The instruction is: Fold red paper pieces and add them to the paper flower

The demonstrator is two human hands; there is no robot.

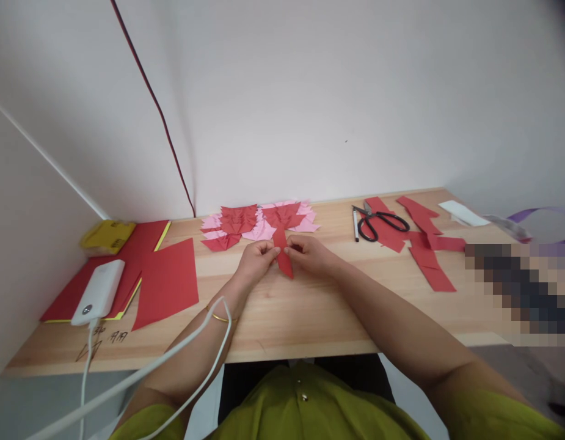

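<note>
Between my hands, just above the middle of the wooden table [282, 324], a narrow strip of red paper [283, 260] is held upright, its lower end pointed. My left hand [257, 260] pinches its left edge between thumb and fingers. From the other side, my right hand [309, 253] pinches the right edge. Right behind the strip lie folded red paper pieces [239, 220] and pink paper pieces [309, 223], pleated and piled in an overlapping row. Whether the strip touches that pile I cannot tell.
To the right lie black-handled scissors [378, 223], a white pen [355, 225] and red paper scraps [431, 269]. At left are a red sheet [167, 284], a white power bank [99, 290] on red paper, and a yellow packet [108, 237]. A white cable [172, 351] crosses my left forearm.
</note>
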